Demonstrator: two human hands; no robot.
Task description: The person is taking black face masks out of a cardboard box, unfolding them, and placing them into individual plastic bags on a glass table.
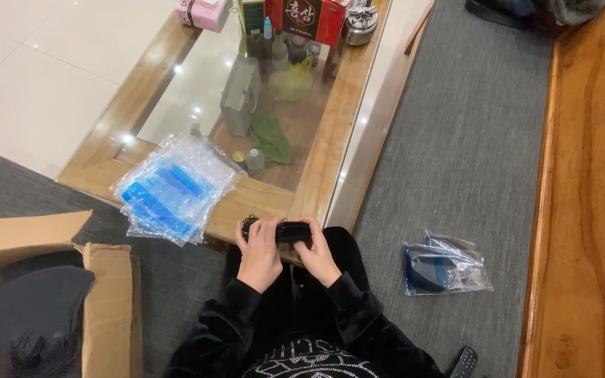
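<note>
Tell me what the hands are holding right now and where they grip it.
Both hands, left hand and right hand, hold one small folded black item, each gripping an opposite end.

A stack of clear plastic bags with blue strips [174, 189] lies on the near left corner of the table. A filled clear bag with blue [444, 267] sits on the grey carpet to the right. An open brown cardboard box [110, 308] stands near left. Far off, a red box [307, 19] and a pink box [203, 12] stand at the table's far end
</note>
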